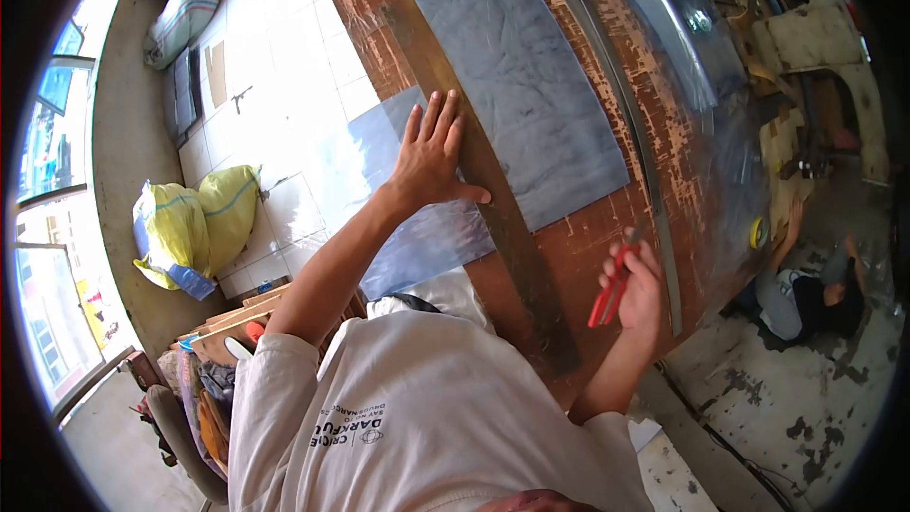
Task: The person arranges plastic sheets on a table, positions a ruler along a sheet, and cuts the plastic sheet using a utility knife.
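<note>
My left hand [433, 156] lies spread on a long dark wooden strip [462, 118] and the clear plastic beside it, fingers apart. In my right hand [639, 286] is a tool with red handles [611, 292], held above the worn brown table [588, 251] near its front edge; its tip is partly hidden by my fingers. A grey-blue sheet [521, 66] lies flat on the table, to the right of the strip. Further right, a long metal strip [633, 100] runs along the tabletop.
A tape roll [757, 232] and clear plastic [664, 28] are at the table's right side. Another person [806, 303] is low on the floor beyond. Yellow sacks [204, 223] stand by the left wall. Wooden boards [227, 320] are stacked at the lower left.
</note>
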`<state>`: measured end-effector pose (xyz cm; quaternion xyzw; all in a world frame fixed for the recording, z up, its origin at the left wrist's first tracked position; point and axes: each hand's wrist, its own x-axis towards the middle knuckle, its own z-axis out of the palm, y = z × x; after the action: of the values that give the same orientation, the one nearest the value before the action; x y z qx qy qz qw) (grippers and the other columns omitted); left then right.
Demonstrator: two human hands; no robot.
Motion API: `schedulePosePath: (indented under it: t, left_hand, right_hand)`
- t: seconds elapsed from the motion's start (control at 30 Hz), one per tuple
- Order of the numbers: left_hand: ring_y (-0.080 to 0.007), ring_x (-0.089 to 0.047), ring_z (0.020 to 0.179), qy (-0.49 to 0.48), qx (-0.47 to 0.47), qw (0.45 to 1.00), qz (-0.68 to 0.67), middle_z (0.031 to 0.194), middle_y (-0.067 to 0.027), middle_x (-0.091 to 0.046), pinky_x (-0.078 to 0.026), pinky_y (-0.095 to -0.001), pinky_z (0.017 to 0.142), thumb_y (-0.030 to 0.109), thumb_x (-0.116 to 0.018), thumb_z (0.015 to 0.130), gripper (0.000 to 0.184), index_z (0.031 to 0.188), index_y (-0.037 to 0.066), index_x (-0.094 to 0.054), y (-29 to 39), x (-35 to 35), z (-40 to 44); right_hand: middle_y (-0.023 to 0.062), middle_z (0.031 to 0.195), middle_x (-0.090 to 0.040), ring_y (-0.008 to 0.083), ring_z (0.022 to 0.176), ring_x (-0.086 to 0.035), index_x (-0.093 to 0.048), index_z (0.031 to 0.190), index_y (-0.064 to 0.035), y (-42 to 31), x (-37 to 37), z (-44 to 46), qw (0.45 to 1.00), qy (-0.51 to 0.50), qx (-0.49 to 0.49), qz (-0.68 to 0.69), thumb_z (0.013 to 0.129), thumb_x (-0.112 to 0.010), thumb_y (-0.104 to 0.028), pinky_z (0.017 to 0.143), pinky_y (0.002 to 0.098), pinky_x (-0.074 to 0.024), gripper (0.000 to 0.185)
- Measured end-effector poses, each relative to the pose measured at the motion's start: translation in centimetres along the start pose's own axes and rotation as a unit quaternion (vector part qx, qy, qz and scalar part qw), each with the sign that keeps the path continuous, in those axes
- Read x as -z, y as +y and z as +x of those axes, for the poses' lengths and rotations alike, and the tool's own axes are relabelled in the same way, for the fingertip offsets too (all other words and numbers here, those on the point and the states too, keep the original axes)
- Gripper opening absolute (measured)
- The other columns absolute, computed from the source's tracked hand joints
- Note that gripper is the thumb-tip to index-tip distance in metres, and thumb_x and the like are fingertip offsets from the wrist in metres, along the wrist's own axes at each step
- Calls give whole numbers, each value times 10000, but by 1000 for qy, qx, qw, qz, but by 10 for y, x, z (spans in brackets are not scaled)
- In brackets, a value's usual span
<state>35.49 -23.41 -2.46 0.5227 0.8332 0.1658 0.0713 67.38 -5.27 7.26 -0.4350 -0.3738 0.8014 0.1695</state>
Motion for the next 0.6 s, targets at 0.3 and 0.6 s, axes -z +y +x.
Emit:
schedulePosePath:
  t: [0.3,0.6]
  left_hand:
    - [-412,-222,1511,20,43,998,-30,1607,-259,-266,-193,-532,1224,787,-795,483,1311,1429,-56,-458,4,3,0]
    - [-335,-232,1521,-21,99,993,-68,1617,-184,-287,-203,-493,1242,690,-866,446,1397,1527,-10,-325,7,12,5]
  right_hand:
    - [136,992,-638,208,605,-670,-270,1564,-134,6,-154,101,924,-165,26,-345,1028,-509,-131,494,327,-554,587]
    - [287,1082,-640,456,957,-664,-305,1555,-75,29,-205,150,643,-179,200,-717,962,-518,-18,785,495,-552,632]
